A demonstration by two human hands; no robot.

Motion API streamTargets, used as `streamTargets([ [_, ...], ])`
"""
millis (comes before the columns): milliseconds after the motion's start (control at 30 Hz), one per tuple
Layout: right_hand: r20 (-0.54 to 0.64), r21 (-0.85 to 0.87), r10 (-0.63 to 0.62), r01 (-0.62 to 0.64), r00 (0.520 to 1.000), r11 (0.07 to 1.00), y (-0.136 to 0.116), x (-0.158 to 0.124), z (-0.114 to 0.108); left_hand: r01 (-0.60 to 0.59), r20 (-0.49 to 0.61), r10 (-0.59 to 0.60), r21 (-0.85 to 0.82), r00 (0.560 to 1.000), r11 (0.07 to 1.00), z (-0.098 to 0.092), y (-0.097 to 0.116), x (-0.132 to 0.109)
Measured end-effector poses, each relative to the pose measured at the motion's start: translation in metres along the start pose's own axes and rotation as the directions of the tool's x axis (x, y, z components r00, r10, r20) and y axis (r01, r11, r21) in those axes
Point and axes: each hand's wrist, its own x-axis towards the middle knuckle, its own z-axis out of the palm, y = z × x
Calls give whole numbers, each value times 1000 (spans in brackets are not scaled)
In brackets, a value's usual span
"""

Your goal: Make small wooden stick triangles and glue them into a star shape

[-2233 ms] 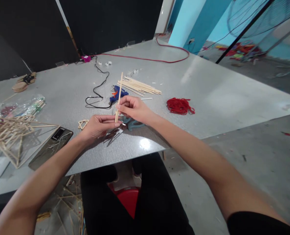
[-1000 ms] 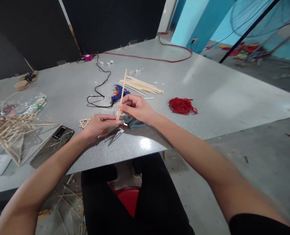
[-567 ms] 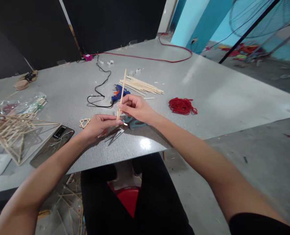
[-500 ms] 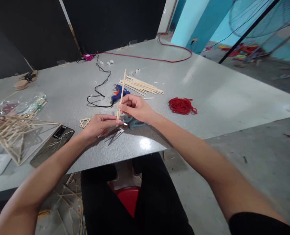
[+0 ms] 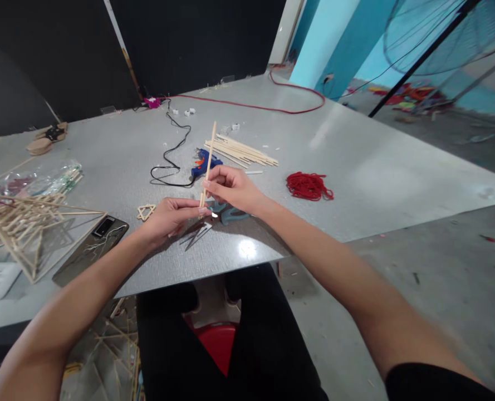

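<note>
A long thin wooden stick (image 5: 211, 146) stands nearly upright over the table, pinched in the fingers of my right hand (image 5: 236, 189). At its lower end my left hand (image 5: 167, 221) pinches the stick together with a shorter stick piece (image 5: 201, 199) lying alongside it. Below the hands lies a pair of scissors (image 5: 233, 214) with blue-grey handles, its blades apart and partly hidden by my left hand. Just behind my right hand rests a blue glue gun (image 5: 200, 166) with an orange trigger. A small star-shaped stick frame (image 5: 146, 211) sits left of my left hand.
Loose wooden sticks (image 5: 243, 151) lie behind the hands, with red yarn (image 5: 309, 186) to the right. At left are a large stick frame (image 5: 34, 259), a dark board (image 5: 86, 253) and plastic bags (image 5: 65, 177). A black cord (image 5: 176, 146) and red cable (image 5: 247, 105) cross the table (image 5: 356, 172).
The view has shifted slightly. Both hands keep their grip on the sticks, with hardly any movement between them.
</note>
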Motion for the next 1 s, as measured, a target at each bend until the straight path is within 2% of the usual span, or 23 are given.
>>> streamTargets([
  [100,-8,-14,-14,14,1000,1000,0,2,-1,-15,-48,15,-3,999,1000,-3,3,-1],
  [200,-101,-205,-121,98,987,974,-2,2,-5,-54,-143,48,-40,989,998,-8,8,-2],
  [267,-124,-422,-213,143,969,895,-5,-1,-8,-84,-203,67,-79,977,993,-11,12,-2],
  [367,8,-687,-220,165,976,708,-13,-12,-17,-120,-237,83,-144,968,982,-16,14,-2],
  [467,238,-866,-56,238,970,440,-23,-31,-27,-147,-228,105,-173,968,974,-19,13,-1],
  [533,307,-905,94,259,947,339,-31,-45,-32,-168,-222,128,-169,967,971,-20,11,0],
  [600,321,-922,186,261,928,286,-39,-55,-35,-175,-231,135,-162,964,971,-22,10,1],
  [700,325,-936,258,270,910,225,-49,-59,-36,-166,-252,122,-162,960,973,-24,10,2],
  [767,338,-939,305,298,890,172,-53,-54,-34,-172,-256,128,-158,958,972,-24,11,0],
  [933,325,-923,435,382,840,-46,-56,-37,-21,-236,-264,196,-128,944,963,-25,14,-5],
  [1000,305,-921,467,382,830,-79,-59,-36,-19,-258,-269,216,-131,938,957,-26,15,-6],
])
